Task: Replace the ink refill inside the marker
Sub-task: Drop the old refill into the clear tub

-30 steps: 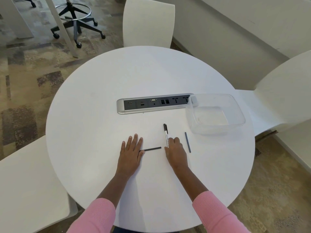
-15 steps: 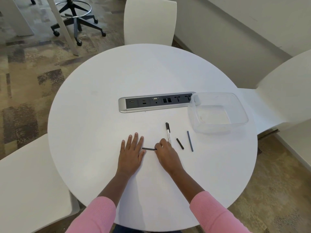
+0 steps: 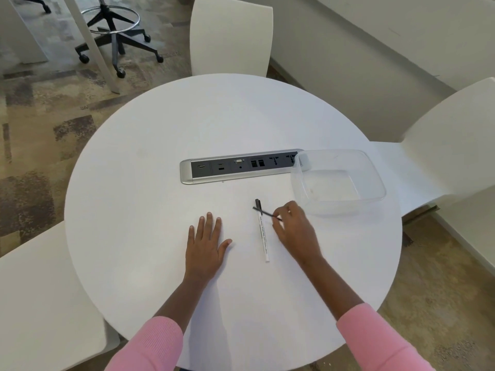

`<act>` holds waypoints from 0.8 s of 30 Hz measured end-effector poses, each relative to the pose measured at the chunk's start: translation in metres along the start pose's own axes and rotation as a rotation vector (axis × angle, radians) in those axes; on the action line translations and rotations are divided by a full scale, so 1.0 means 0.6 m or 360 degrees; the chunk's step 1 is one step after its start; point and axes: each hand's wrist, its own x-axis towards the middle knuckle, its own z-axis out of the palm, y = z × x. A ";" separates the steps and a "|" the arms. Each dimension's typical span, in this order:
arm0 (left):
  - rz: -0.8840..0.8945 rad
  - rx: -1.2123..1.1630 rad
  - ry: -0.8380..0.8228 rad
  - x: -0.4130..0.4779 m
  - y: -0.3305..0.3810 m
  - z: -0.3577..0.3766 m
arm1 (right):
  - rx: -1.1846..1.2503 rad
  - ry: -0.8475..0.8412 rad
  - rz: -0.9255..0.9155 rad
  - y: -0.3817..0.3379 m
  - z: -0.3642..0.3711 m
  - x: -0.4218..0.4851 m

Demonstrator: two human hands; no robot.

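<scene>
Left hand (image 3: 207, 243) flat, fingers spread on the round white table (image 3: 150, 199), right hand (image 3: 293, 226) pinching a thin black refill (image 3: 265, 212) above the white marker (image 3: 263, 235), clear tub (image 3: 375, 183) nearby

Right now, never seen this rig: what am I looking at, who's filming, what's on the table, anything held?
No machine here: a person wears a wide-angle camera on the head, looking down at both bare hands. The left hand lies flat and empty on the round white table. The right hand pinches a thin dark refill stick, held across the capped end of a white marker that lies on the table. Farther back are a power socket strip and an empty clear plastic tub.
</scene>
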 end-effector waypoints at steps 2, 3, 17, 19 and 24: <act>-0.0002 -0.0011 0.0045 0.004 0.013 0.001 | 0.0005 0.0137 0.0012 0.025 -0.032 0.012; -0.0004 -0.0011 0.0031 0.006 0.019 0.003 | 0.0021 0.0187 0.0055 0.038 -0.047 0.020; -0.0116 0.0023 0.0051 0.038 0.095 0.032 | -0.0255 -0.0116 0.0284 0.229 -0.113 0.126; -0.0149 0.0020 0.0060 0.038 0.098 0.033 | -0.0270 -0.0253 0.0294 0.243 -0.106 0.138; -0.0186 -0.0005 0.0096 0.039 0.103 0.036 | -0.0364 -0.0595 0.0274 0.270 -0.088 0.169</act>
